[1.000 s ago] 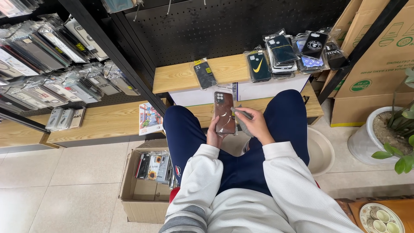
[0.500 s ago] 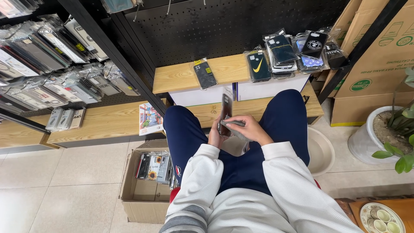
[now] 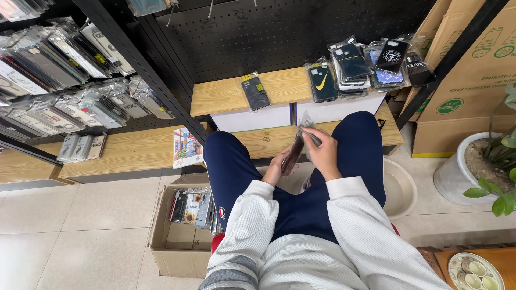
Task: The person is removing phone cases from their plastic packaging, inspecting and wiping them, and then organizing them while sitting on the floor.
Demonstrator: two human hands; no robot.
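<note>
Hands are meeting over the person's lap, between the navy-trousered knees. The left hand (image 3: 277, 169) is cradling a slim, dark brownish phone case (image 3: 294, 153) from below, turned edge-on to the camera, while the right hand (image 3: 322, 153) is closing over its upper end and pinching the crinkled clear plastic sleeve (image 3: 307, 124) that is sticking up from it. Both hands are clamped on the same item, touching each other around it.

Judging by its thinness, the case is probably light and fairly stiff, with the wrapper slippery and soft; holding it by the long edges looks surer than gripping the film.

Just beyond the hands, a pale wooden shelf (image 3: 226, 96) is carrying a black bagged case (image 3: 255, 92) and a stack of packaged cases (image 3: 349, 67). Down to the left of the hands, an open cardboard box (image 3: 172, 252) is sitting on the tiled floor with more packaged cases inside. To the right of the hands, a beige plastic basin (image 3: 400, 188) is resting on the floor.
</note>
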